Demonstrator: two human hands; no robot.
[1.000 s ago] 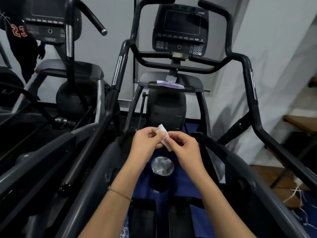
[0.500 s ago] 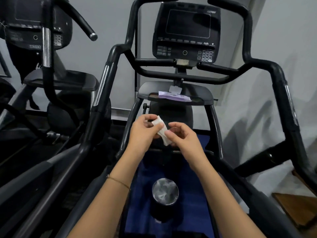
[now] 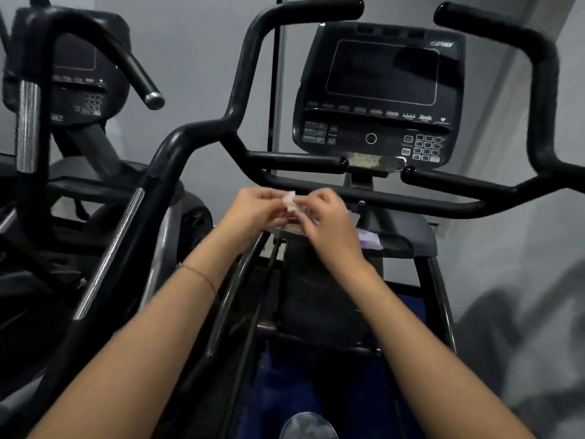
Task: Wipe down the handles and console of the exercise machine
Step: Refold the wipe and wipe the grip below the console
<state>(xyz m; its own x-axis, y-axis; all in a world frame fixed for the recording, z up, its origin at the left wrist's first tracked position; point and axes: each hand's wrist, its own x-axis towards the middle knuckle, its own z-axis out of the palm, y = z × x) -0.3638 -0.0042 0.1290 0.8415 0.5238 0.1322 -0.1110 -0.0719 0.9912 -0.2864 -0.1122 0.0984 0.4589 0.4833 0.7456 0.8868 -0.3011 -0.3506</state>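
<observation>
A small white wipe (image 3: 290,201) sits between my two hands at the centre of the view. My left hand (image 3: 253,213) pinches its left side and my right hand (image 3: 326,223) pinches its right side, just in front of the machine's lower crossbar handle (image 3: 411,199). The black console (image 3: 380,96) with its dark screen and keypad stands above and to the right of my hands. Curved black handles rise on the left (image 3: 253,58) and right (image 3: 544,74) of the console.
A purple-white packet (image 3: 368,239) lies on the grey tray (image 3: 405,239) below the console. A second machine (image 3: 72,74) stands to the left. A round metal lid (image 3: 308,426) shows at the bottom edge. A grey wall lies behind and to the right.
The view has moved closer to the console and tilted up. Both hands rose with the wipe towards the crossbar handle. The round metal lid dropped to the bottom edge of the view.
</observation>
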